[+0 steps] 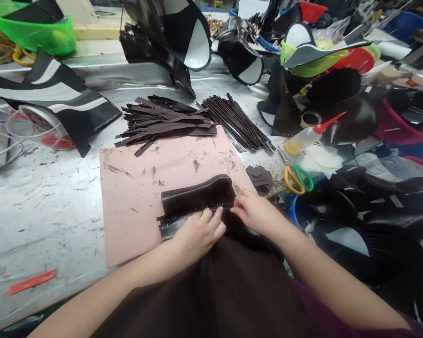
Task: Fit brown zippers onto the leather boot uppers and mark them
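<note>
Looks mid-job: dark brown leather panel lies on the pink mat at the table's near edge, left hand and right hand both pinched onto its centre fold, strap pile at the mat's far edge untouched.

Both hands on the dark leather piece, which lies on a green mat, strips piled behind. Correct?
No: the mat is pink, not green. The rest holds in the head view: left hand and right hand both on the dark leather piece, strips piled behind the mat.
</note>
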Demonstrator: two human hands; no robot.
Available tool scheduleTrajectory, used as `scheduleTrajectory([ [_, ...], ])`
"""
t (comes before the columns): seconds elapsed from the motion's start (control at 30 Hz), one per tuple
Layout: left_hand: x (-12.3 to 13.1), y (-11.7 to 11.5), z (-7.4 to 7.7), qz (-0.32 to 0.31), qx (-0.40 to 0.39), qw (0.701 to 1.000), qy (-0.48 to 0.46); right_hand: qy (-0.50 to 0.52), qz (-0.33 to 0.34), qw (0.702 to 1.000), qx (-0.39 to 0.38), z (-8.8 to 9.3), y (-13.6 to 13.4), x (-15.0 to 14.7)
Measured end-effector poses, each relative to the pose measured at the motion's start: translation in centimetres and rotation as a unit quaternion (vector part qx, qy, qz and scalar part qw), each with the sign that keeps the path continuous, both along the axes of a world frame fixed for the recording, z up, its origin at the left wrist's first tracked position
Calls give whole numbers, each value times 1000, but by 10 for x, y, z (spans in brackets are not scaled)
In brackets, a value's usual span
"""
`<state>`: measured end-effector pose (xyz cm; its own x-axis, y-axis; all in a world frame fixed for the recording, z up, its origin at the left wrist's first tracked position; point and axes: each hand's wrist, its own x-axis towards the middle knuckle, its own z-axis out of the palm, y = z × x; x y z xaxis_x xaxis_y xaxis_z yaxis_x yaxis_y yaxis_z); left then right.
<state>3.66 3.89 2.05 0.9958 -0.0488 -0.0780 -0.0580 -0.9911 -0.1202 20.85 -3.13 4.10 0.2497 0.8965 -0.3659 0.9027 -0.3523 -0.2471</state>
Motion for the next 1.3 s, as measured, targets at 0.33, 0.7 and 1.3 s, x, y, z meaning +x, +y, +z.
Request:
scheduleTrajectory([
  [0.33,12,-3,-2,-30,11,999,-18,-60,3,998,14,-6,0,-1],
  [0.7,12,-4,-10,-31,-8,998,-44,76,-72,991,88,-6,-12,5],
  [1.3,21,-4,-9,9,-11,997,-70,171,-164,951,199,-27,-32,20],
])
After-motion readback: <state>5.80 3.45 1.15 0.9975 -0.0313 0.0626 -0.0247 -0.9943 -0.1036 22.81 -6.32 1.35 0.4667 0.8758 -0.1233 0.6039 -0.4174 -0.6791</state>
